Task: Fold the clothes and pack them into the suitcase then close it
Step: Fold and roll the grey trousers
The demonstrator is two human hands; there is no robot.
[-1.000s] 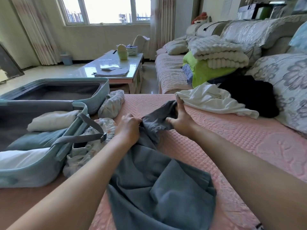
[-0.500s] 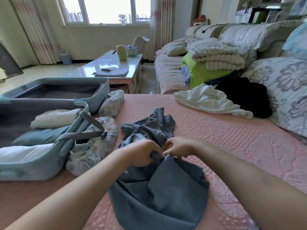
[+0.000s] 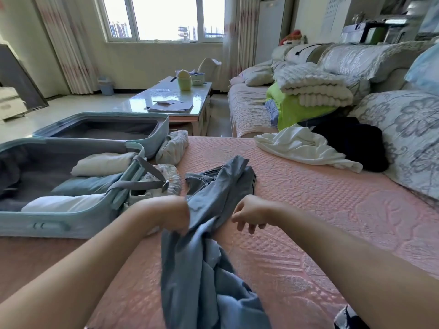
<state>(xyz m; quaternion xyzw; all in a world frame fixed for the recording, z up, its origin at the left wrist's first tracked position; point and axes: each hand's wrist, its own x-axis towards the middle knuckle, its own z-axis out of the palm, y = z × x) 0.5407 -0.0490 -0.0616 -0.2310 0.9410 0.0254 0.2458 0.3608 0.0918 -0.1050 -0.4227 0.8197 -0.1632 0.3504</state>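
1. your left hand (image 3: 169,216) is clenched on the grey garment (image 3: 209,276) and bunches the cloth near its middle.
2. your right hand (image 3: 251,213) grasps nothing. its fingers hang loosely curled just right of the garment, and whether a fingertip brushes the cloth cannot be told.
3. the grey garment lies crumpled on the pink bed cover (image 3: 320,210). it runs from the near edge between your forearms, past your left hand, to a far end with a dark-trimmed hem.
4. the suitcase (image 3: 54,225) lies open on the left of the cover, with its lid half (image 3: 161,129) spread flat beyond it.
5. the near half holds folded clothes: a white piece (image 3: 102,162) farthest, a blue-grey piece (image 3: 85,185) in the middle and another white piece (image 3: 61,203) nearest.
6. a grey strap (image 3: 142,185) hangs over the suitcase's right rim.
7. two pale patterned bundles (image 3: 173,148) lie just right of the suitcase, left of the grey garment's far end.
8. at the far right, a white garment (image 3: 301,146) lies unfolded, touching a black garment (image 3: 356,141) behind it.
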